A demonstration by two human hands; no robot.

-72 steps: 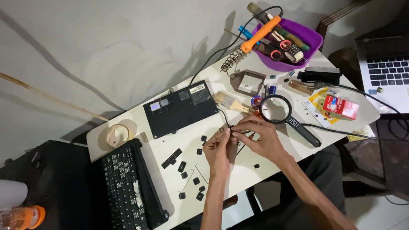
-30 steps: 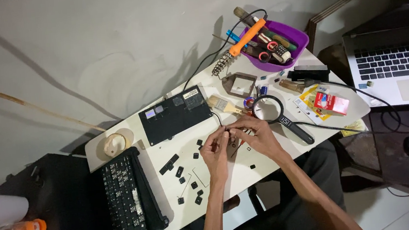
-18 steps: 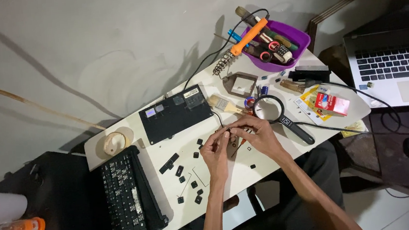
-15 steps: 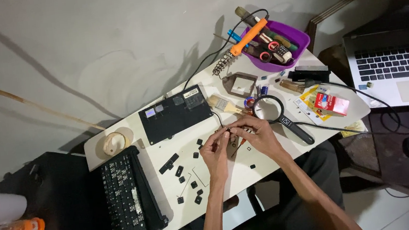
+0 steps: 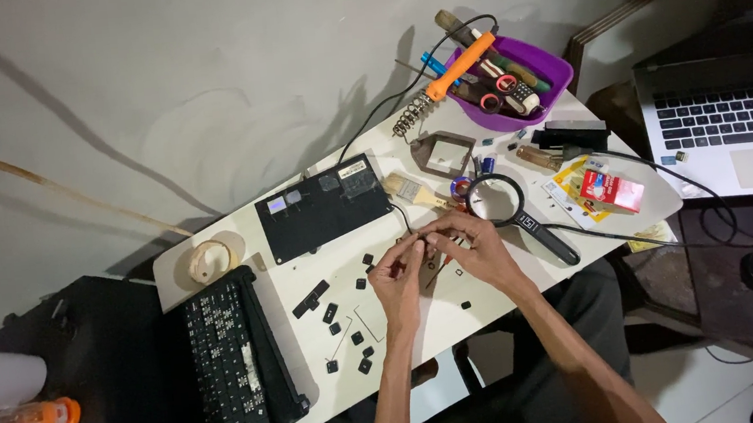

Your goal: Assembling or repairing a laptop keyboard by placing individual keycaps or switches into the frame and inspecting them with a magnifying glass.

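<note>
Both hands met at the centre of the frame over the white tabletop; the left hand and the right hand had their fingers pinched narrow around a small dark part, too tiny to name with certainty; it sat between the fingertips, just above the tabletop. Loose black keycaps lay scattered lower left of the hands, beside the black keyboard; a magnifying glass rested just right of them. Doing this well seemed to call for a light, steady pinch held low over the surface, so a slipped piece would not bounce away.
</note>
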